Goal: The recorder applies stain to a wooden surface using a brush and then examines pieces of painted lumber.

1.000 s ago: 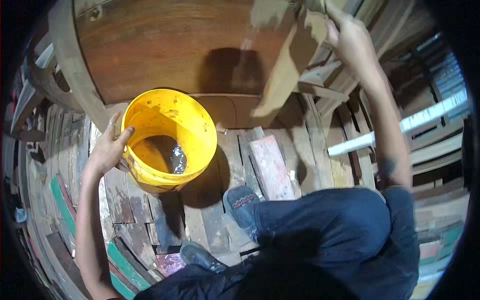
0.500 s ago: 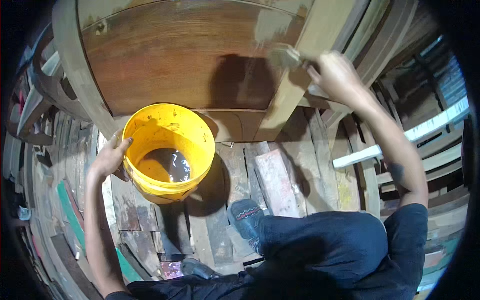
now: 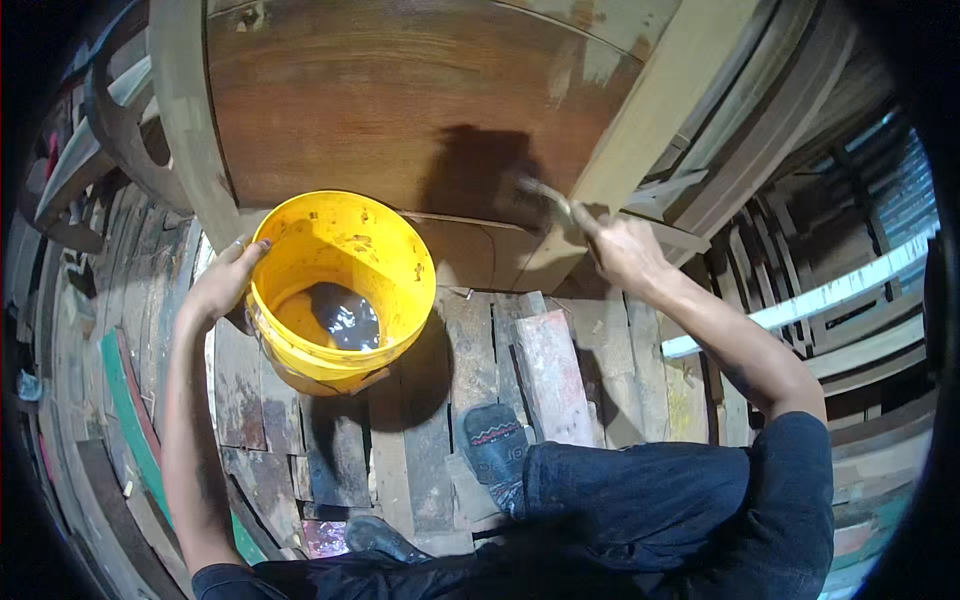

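My left hand point(image 3: 225, 280) grips the rim of a yellow bucket point(image 3: 400, 290) at its left side. A dark, shiny liquid point(image 3: 345, 318) lies in the bottom, and dark smears mark the inner wall. My right hand point(image 3: 620, 250) is closed on a brush point(image 3: 560, 202), whose head is blurred against the shadowed lower right of a reddish-brown wooden panel point(image 3: 330, 120); whether it touches the wood I cannot tell. A pale wooden post point(image 3: 690, 70) runs along the panel's right edge, just beside that hand.
Worn floor planks point(image 3: 240, 400) lie under the bucket and my socked feet point(image 3: 492, 450). A pale pinkish block point(image 3: 550, 370) lies right of the bucket. Curved furniture parts point(image 3: 120, 150) stand at left. A white batten point(image 3: 800, 300) and stacked timber fill the right side.
My right hand has come down and left from high at the upper right, bringing the brush lower over the panel. My left hand still holds the bucket, and the view has shifted slightly.
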A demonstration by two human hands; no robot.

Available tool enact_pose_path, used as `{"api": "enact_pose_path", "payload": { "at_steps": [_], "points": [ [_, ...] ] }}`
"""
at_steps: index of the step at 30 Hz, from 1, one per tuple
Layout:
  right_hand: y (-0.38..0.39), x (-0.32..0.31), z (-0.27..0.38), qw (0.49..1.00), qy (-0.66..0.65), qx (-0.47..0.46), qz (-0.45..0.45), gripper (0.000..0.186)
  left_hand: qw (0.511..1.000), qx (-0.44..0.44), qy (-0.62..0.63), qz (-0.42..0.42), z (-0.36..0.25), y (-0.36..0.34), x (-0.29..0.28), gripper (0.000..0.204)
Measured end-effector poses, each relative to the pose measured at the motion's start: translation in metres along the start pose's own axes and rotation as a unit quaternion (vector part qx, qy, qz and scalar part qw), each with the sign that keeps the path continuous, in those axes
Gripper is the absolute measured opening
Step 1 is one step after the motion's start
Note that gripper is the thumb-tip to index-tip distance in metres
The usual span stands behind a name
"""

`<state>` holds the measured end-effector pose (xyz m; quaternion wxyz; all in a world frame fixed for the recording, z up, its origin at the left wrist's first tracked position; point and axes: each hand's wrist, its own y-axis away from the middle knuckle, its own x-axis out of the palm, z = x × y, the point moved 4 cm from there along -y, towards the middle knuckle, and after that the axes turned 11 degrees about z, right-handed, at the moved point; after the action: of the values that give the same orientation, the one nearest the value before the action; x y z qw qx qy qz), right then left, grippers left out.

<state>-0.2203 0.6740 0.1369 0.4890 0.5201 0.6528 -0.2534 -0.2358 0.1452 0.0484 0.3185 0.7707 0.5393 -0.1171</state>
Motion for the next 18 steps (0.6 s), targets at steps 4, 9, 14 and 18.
{"api": "enact_pose_path", "payload": {
  "at_steps": [4, 9, 14, 18],
  "points": [
    [0.011, -0.035, -0.021, 0.996, -0.075, 0.005, -0.038, 0.041, 0.999, -0.023, -0.002, -0.041, -0.027, 0.017, 0.015, 0.072],
    [0.032, -0.139, -0.070, 0.906, -0.111, 0.041, -0.407, 0.037, 0.999, -0.019, 0.038, -0.027, -0.011, 0.029, 0.015, 0.067],
    [0.024, -0.138, -0.067, 0.919, -0.053, 0.140, -0.365, 0.050, 0.999, -0.016, 0.033, -0.038, -0.003, 0.045, 0.024, 0.066],
    [0.010, -0.055, -0.012, 0.985, -0.019, 0.097, -0.139, 0.057, 0.995, -0.036, 0.086, 0.030, -0.028, 0.056, 0.034, 0.068]
  ]
}}
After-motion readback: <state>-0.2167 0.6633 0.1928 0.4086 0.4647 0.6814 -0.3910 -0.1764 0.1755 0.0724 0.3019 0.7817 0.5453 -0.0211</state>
